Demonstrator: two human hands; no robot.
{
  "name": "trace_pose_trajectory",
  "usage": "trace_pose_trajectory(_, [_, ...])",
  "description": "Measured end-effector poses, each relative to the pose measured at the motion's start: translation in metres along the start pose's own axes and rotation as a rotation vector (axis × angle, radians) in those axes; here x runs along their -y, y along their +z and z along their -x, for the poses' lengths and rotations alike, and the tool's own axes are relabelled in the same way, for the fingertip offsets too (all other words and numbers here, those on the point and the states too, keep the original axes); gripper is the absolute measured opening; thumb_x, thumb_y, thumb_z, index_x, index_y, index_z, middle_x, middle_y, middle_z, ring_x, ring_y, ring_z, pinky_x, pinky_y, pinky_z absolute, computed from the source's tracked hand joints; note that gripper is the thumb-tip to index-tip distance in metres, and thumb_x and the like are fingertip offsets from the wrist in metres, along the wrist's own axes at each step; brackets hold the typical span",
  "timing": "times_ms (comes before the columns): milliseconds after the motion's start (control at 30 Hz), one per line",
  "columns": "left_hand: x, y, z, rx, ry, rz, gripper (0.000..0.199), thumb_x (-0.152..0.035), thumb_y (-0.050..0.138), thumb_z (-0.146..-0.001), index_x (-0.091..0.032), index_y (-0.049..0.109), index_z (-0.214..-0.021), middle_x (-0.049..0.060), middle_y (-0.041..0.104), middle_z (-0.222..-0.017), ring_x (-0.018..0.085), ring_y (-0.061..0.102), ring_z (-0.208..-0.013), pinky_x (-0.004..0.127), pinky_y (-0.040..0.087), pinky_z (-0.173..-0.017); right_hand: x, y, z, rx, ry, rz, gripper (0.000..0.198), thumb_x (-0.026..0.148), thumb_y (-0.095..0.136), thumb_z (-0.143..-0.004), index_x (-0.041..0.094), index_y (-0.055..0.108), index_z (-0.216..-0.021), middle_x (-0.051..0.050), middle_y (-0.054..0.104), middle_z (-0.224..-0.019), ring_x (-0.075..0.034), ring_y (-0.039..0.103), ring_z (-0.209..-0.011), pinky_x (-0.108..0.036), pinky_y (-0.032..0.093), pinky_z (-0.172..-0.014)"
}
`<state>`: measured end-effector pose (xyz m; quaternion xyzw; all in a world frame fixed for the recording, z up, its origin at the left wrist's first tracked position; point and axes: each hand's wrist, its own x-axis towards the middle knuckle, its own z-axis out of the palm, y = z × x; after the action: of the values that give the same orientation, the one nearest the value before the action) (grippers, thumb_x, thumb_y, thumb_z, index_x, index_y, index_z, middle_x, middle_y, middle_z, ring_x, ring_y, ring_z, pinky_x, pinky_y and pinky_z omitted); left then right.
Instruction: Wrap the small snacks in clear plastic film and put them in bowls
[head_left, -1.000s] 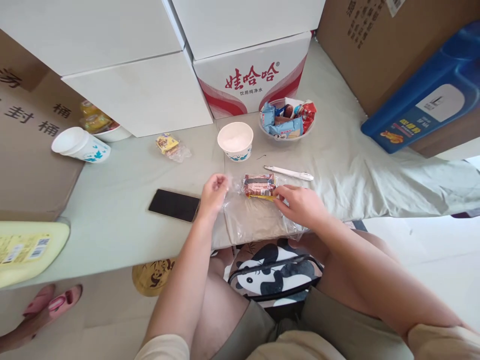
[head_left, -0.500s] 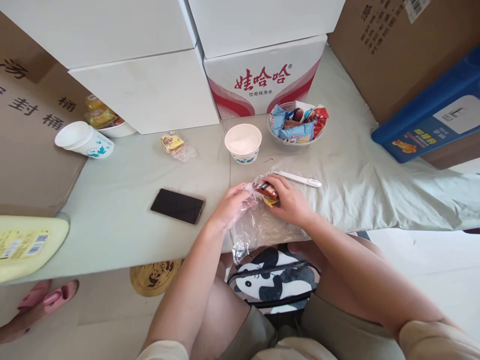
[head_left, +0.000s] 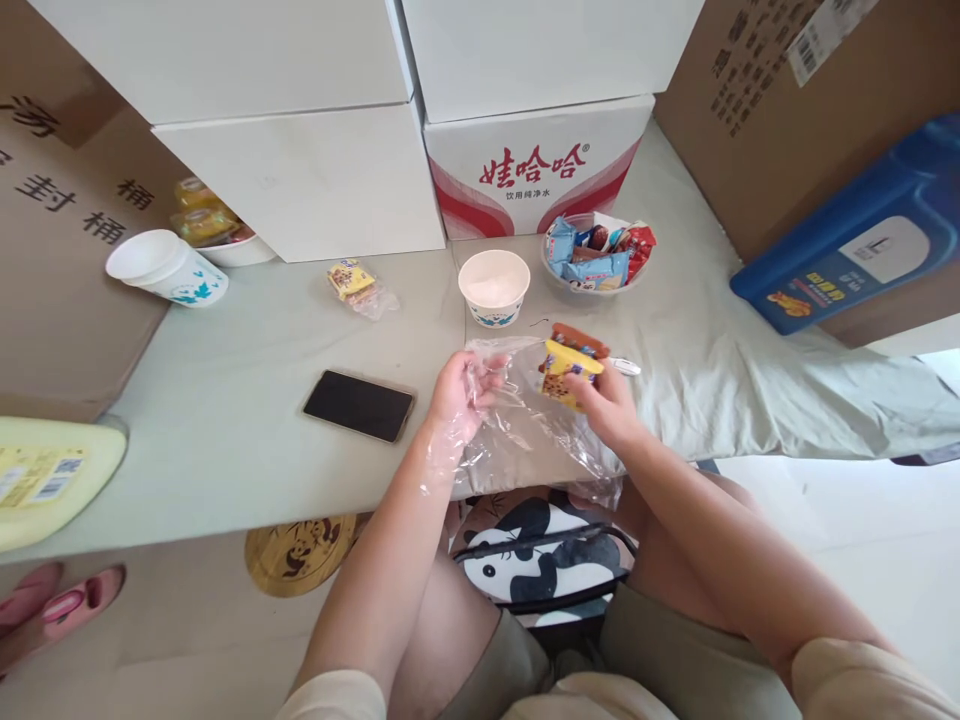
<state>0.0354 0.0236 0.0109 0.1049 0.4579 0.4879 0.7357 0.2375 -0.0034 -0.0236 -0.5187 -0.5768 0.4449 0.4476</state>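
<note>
My right hand (head_left: 613,405) is closed on small snack packets, a yellow packet (head_left: 564,376) in front and a brown-orange packet (head_left: 581,338) behind it. They are held just above the covered surface. Curled fingers of my left hand (head_left: 459,392) grip a clear plastic bag (head_left: 525,425), which stretches toward the right hand and partly drapes over the left wrist. A white pen-like tool (head_left: 624,367) lies behind the right hand, mostly hidden. Beyond both hands stands a white paper bowl (head_left: 494,288) with pale contents.
A clear bowl (head_left: 596,283) of wrapped snacks stands by a printed carton (head_left: 536,165). Leftward are a black phone (head_left: 358,405), a bagged snack bundle (head_left: 361,288) and tilted paper cups (head_left: 169,268). A blue bottle (head_left: 847,235) leans at right; a pale yellow container (head_left: 56,480) lies at left.
My right hand has moved rightward and lifted the snack packets out of the plastic bag. The bag is now spread out between my hands, still held by the left.
</note>
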Motion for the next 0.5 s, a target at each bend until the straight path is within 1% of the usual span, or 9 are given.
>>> trace_pose_trajectory(100, [-0.005,-0.005,0.001,-0.097,0.065,0.019,0.011,-0.023,0.058,-0.068,-0.018,0.049,-0.064,0.001,0.066,-0.064,0.006,0.048,-0.043,0.015,0.018,-0.033,0.008,-0.016,-0.005,-0.261,0.027,0.033,0.041,0.045,0.047,-0.088,0.022,0.055,-0.121,-0.01,0.07,-0.112,-0.028,0.069,-0.096,-0.044,0.058,-0.083])
trace_pose_trajectory(200, [-0.01,-0.008,0.003,-0.118,0.05,0.0,0.014,-0.024,0.058,-0.067,-0.018,0.046,-0.061,0.0,0.062,-0.059,0.005,0.045,-0.041,0.015,0.016,-0.033,0.04,-0.045,-0.025,-0.377,-0.042,0.228,0.03,0.039,0.051,-0.086,0.019,0.061,-0.106,-0.011,0.071,-0.101,-0.028,0.068,-0.089,-0.045,0.056,-0.08])
trace_pose_trajectory(233, [-0.011,-0.008,0.004,-0.105,0.039,-0.007,0.014,-0.024,0.058,-0.066,-0.018,0.046,-0.06,0.0,0.061,-0.058,0.005,0.044,-0.04,0.015,0.016,-0.033,0.057,-0.054,-0.035,-0.374,-0.079,0.32,0.028,0.036,0.052,-0.086,0.017,0.063,-0.104,-0.011,0.072,-0.098,-0.028,0.068,-0.089,-0.045,0.055,-0.081])
trace_pose_trajectory(267, [-0.012,-0.008,0.005,-0.087,0.029,-0.014,0.014,-0.023,0.057,-0.066,-0.018,0.046,-0.059,0.0,0.06,-0.057,0.005,0.044,-0.04,0.015,0.016,-0.033,0.076,-0.063,-0.046,-0.403,-0.16,0.411,0.027,0.031,0.054,-0.086,0.016,0.065,-0.106,-0.011,0.071,-0.099,-0.027,0.067,-0.09,-0.045,0.055,-0.082])
trace_pose_trajectory(300, [-0.012,-0.007,0.007,-0.07,0.019,-0.021,0.014,-0.023,0.056,-0.066,-0.018,0.046,-0.059,0.0,0.059,-0.056,0.005,0.044,-0.04,0.015,0.016,-0.033,0.096,-0.07,-0.059,-0.429,-0.306,0.487,0.033,0.023,0.053,-0.086,0.016,0.064,-0.116,-0.01,0.071,-0.107,-0.025,0.066,-0.097,-0.044,0.053,-0.088])
trace_pose_trajectory(333, [-0.012,-0.006,0.008,-0.058,0.01,-0.03,0.013,-0.023,0.055,-0.066,-0.018,0.045,-0.058,0.0,0.059,-0.054,0.005,0.044,-0.039,0.015,0.015,-0.032,0.115,-0.075,-0.073,-0.423,-0.439,0.591,0.041,0.015,0.053,-0.084,0.017,0.063,-0.124,-0.01,0.069,-0.116,-0.024,0.064,-0.107,-0.043,0.049,-0.096])
trace_pose_trajectory(367, [-0.012,-0.005,0.009,-0.053,0.006,-0.042,0.013,-0.023,0.055,-0.066,-0.018,0.046,-0.058,0.0,0.058,-0.054,0.005,0.044,-0.039,0.016,0.015,-0.032,0.131,-0.079,-0.087,-0.429,-0.523,0.721,0.045,0.011,0.054,-0.083,0.017,0.064,-0.126,-0.01,0.066,-0.123,-0.024,0.058,-0.118,-0.043,0.043,-0.104])
trace_pose_trajectory(433, [-0.011,-0.003,0.01,-0.051,0.008,-0.062,0.015,-0.023,0.055,-0.067,-0.018,0.046,-0.057,0.0,0.058,-0.053,0.005,0.044,-0.038,0.016,0.016,-0.033,0.151,-0.084,-0.117,-0.403,-0.55,0.882,0.043,0.007,0.058,-0.081,0.012,0.063,-0.123,-0.013,0.063,-0.127,-0.024,0.056,-0.12,-0.042,0.041,-0.103])
trace_pose_trajectory(500, [-0.011,-0.002,0.011,-0.045,0.014,-0.081,0.016,-0.024,0.056,-0.068,-0.018,0.046,-0.057,0.0,0.057,-0.053,0.005,0.044,-0.038,0.016,0.018,-0.033,0.15,-0.087,-0.146,-0.228,-0.507,0.962,0.038,0.009,0.057,-0.085,0.01,0.059,-0.123,-0.012,0.065,-0.13,-0.019,0.058,-0.117,-0.038,0.041,-0.099])
